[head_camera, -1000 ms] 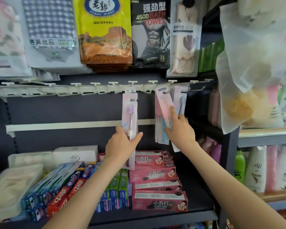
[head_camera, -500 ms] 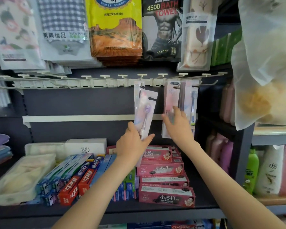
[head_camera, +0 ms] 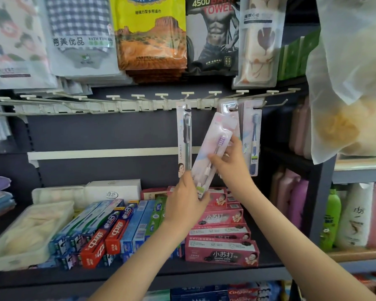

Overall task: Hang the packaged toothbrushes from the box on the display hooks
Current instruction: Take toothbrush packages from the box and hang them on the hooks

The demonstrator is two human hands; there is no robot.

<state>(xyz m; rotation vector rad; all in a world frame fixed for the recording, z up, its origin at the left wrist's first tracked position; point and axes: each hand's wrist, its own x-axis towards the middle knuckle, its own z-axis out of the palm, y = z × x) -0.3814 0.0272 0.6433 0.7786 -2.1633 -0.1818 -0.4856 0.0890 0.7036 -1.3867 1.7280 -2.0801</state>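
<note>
- A white hook rail (head_camera: 139,105) crosses our view above pink toothpaste boxes (head_camera: 221,250).
- Our left hand (head_camera: 186,200) grips the lower end of the pink toothbrush pack (head_camera: 213,148); our right hand (head_camera: 231,164) pinches its middle.
- It tilts, top near a hook, between a hung grey toothbrush pack (head_camera: 183,137) and a blue toothbrush pack (head_camera: 253,137).

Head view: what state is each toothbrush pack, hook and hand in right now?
Pink toothbrush pack: tilted, held by both hands.
Dark toothbrush pack: hanging upright.
Blue toothbrush pack: hanging upright.
Hooks to the left: empty.
Left hand: grips pink pack's bottom.
Right hand: holds its middle.
</note>
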